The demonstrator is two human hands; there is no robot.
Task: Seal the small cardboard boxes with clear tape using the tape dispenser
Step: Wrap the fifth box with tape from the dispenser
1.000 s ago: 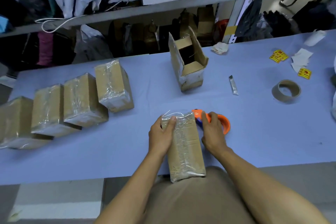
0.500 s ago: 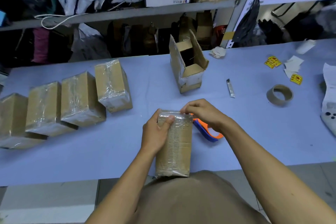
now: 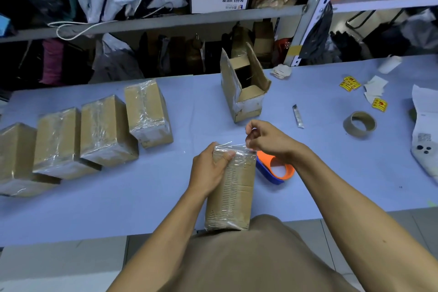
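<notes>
On the pale blue table (image 3: 94,197) we saw four glossy, tape-wrapped boxes (image 3: 99,135) at left. Our left hand (image 3: 209,170) gripped the upright cardboard box (image 3: 233,187) at the near edge; our right hand (image 3: 267,140) pinched crinkled clear tape (image 3: 239,147) above it, beside the orange dispenser (image 3: 276,169).

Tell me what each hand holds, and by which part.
Left hand grips the cardboard box near its top; right hand pinches the clear tape there.
</notes>
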